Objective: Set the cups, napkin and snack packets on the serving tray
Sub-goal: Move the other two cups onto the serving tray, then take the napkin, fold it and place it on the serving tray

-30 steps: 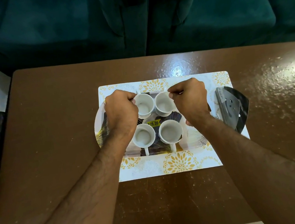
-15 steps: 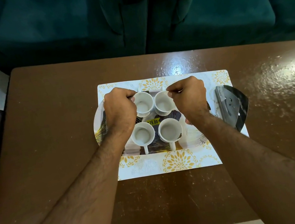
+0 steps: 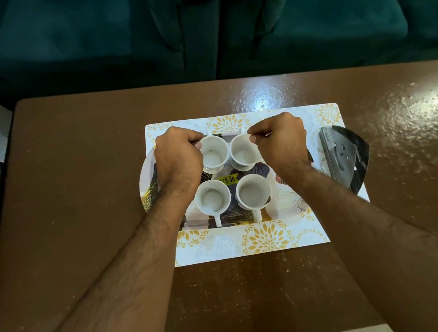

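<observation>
Cups: I see four white ones on the tray (image 3: 148, 186), which lies on a floral mat (image 3: 264, 238) on the brown counter (image 3: 85, 188). My left hand (image 3: 179, 158) curls its fingers on the far left cup (image 3: 213, 155); my right hand (image 3: 283, 140) pinches the far right cup (image 3: 243, 151). Near cups (image 3: 213, 199) stand untouched. A yellow sticker (image 3: 227, 180) reads "179.00". One dark packet (image 3: 346, 156) lies at the mat's right edge.

A single view is given, taken from a head-worn wide-angle camera looking forward and steeply down. The brown table (image 3: 90, 216) is seen almost from above at close range, with both forearms entering from the bottom edge. A dark green sofa (image 3: 216, 21) fills the top, bent by the lens.
</observation>
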`<state>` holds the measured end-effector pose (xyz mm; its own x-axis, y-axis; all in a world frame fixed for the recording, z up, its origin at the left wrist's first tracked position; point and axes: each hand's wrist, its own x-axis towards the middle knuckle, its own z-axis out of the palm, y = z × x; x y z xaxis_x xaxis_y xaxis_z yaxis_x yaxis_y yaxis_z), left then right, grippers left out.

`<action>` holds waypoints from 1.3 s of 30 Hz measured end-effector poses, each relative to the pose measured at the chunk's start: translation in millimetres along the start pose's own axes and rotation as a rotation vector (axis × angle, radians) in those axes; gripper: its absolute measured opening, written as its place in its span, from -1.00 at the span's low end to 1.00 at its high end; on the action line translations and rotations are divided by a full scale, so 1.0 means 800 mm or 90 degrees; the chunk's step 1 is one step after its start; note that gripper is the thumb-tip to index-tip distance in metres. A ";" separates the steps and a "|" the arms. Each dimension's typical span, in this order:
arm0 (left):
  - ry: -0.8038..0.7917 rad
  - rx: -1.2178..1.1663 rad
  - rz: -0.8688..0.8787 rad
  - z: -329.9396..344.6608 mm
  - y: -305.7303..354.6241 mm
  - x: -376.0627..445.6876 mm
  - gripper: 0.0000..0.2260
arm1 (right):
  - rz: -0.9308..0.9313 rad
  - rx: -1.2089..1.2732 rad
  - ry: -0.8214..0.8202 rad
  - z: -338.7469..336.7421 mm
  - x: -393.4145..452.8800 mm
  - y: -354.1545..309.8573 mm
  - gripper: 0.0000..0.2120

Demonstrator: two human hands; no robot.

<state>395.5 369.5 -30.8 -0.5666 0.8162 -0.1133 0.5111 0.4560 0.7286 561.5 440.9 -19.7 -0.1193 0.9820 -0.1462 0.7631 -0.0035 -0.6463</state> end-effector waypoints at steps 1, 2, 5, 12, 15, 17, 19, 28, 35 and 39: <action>0.002 0.005 0.001 0.000 0.001 0.000 -0.80 | -0.001 0.001 -0.001 0.000 0.000 0.000 -0.83; 0.002 0.007 0.000 -0.001 0.001 -0.001 -0.80 | 0.000 0.003 -0.001 0.000 0.000 0.001 -0.83; -0.006 0.005 -0.005 -0.001 0.003 -0.001 -0.80 | 0.007 0.012 -0.002 -0.001 0.000 0.001 -0.83; -0.010 -0.001 -0.019 -0.005 0.004 -0.004 -0.82 | 0.013 0.004 0.004 0.002 -0.002 -0.001 -0.84; -0.011 0.006 -0.013 -0.006 0.007 -0.006 -0.82 | 0.020 -0.007 0.007 0.000 -0.001 0.000 -0.85; -0.009 0.003 -0.015 -0.007 0.005 -0.006 -0.82 | 0.021 -0.016 0.007 0.001 -0.002 -0.002 -0.84; -0.002 0.001 -0.018 -0.011 0.004 -0.007 -0.82 | 0.027 -0.023 0.013 0.001 -0.004 -0.005 -0.84; 0.046 0.046 0.004 -0.067 -0.013 -0.017 -0.77 | -0.102 -0.109 0.089 0.018 -0.031 -0.063 -0.67; 0.031 0.264 0.097 -0.148 -0.093 -0.022 -0.47 | -0.260 -0.197 -0.033 0.097 -0.071 -0.154 -0.53; 0.066 0.387 0.113 -0.207 -0.155 -0.017 -0.40 | -0.347 -0.226 -0.096 0.156 -0.098 -0.207 -0.45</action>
<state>232.8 242.9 -7.9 -0.4844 0.8726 0.0624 0.8604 0.4623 0.2143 365.4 341.3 5.5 -0.6148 0.7886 0.0118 0.7281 0.5733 -0.3757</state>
